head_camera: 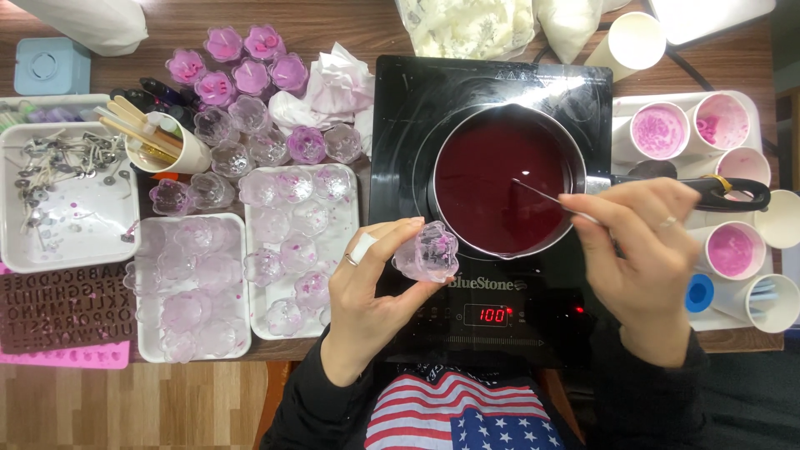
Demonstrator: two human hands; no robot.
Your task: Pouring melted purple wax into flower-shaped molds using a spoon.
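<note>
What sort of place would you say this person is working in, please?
Most likely a home candle-making table: a pot of dark red liquid on an induction hob, trays of clear flower-shaped moulds, and a tray of metal-based wicks.

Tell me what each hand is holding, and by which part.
Left hand grips a clear flower-shaped mould by its sides. Right hand pinches a thin stick by its end.

A pot [502, 179] sits on the cooktop [400, 100] mid-tabletop [350, 25]. Left of it lie two trays [354, 196] of moulds [280, 250]; cups [658, 129] stand along the right edge, bags [467, 25] along the far edge.
</note>
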